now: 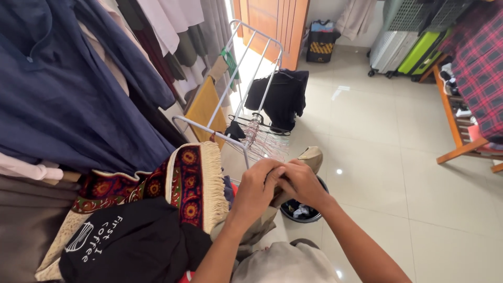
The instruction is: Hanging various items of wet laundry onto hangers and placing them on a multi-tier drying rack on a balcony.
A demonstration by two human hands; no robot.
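My left hand (257, 187) and my right hand (302, 182) meet in front of me, both closed on a beige-grey garment (313, 155). Its top sticks up past my fingers and the rest (285, 262) hangs down toward my lap. Just left of my hands lies a red patterned rug with a cream fringe (195, 181), draped over a white metal drying rack (230, 89). A black cloth with white print (126, 243) sits below the rug.
Dark blue and pale clothes (68, 89) hang at the left. A black garment (280, 97) and several clear hangers (262, 139) hang on the rack. A dark bucket (301, 209) stands on the tiled floor below my hands. Suitcases (414, 50) and a wooden frame (456, 120) stand at the right.
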